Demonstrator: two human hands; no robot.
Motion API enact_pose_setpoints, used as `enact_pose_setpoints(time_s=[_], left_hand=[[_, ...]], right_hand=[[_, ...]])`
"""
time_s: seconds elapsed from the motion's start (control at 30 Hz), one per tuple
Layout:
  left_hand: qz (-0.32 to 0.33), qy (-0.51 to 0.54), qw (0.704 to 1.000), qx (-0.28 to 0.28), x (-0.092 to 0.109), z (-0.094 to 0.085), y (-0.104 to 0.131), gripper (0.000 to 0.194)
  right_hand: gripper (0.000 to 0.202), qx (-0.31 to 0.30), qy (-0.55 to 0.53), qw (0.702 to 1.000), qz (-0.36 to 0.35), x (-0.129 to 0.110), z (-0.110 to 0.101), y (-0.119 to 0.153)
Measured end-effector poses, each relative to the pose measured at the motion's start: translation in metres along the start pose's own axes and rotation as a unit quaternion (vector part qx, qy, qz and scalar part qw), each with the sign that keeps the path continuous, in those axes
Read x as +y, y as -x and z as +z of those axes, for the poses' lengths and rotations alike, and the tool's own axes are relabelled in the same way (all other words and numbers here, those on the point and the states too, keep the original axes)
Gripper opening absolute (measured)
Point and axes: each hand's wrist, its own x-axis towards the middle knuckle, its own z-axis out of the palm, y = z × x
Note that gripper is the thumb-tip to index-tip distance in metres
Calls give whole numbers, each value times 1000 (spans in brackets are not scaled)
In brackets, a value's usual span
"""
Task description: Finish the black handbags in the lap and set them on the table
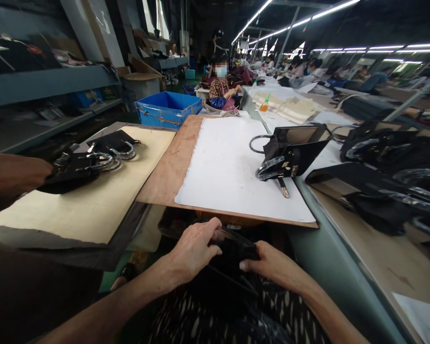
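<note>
A black handbag point(232, 253) rests over my lap, dark against the patterned cloth, so its outline is hard to follow. My left hand point(198, 246) grips its upper left edge, thumb on the near side and fingers over the top. At the right end of that edge, my right hand point(263, 260) has thumb and fingers closed on it. In front of me, a second black handbag point(297, 153) with plastic-wrapped handles lies on the right part of the white sheet point(222, 162), its mouth open and a strap hanging down.
Two black bags point(79, 167) lie on a cream-covered table point(103, 210) at left, where another person's arm point(14, 174) reaches in. More black bags point(380, 177) crowd the right bench. Behind the brown board point(165, 172) stand a blue crate point(168, 107) and a seated, masked person point(220, 91).
</note>
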Motion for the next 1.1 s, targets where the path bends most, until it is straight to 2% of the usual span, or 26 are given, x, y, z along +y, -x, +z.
enact_pose_setpoints(time_s=[0.13,0.27,0.33,0.4,0.5,0.7,0.83,1.0,1.1], left_hand=[[-7,-23,999,-35,-5,-1,-6,34],[-9,-33,998,-52,-4,-3,-7,24],[2,-30,999,-43,-3,-4,-6,20],[13,-25,999,-29,-2,-4,-5,19],[35,-17,999,-27,-1,-5,-3,18],[94,17,995,-26,-1,-8,-2,25],[81,-4,995,-55,-6,-7,-5,21],[49,-28,997,-56,-11,-4,-9,24],[29,-40,998,-50,-10,-3,-10,25]], right_hand=[[17,63,40,997,-23,-6,6,2],[19,188,68,977,-76,-8,14,-1],[18,229,77,966,-95,-7,19,-4],[19,238,94,963,-86,-5,23,-8],[24,219,105,968,-59,-3,25,-12],[21,198,76,974,-79,-8,22,-11],[22,213,81,970,-79,-7,24,-8],[50,250,68,961,-96,-5,26,-9],[43,270,115,949,-116,-8,25,-18]])
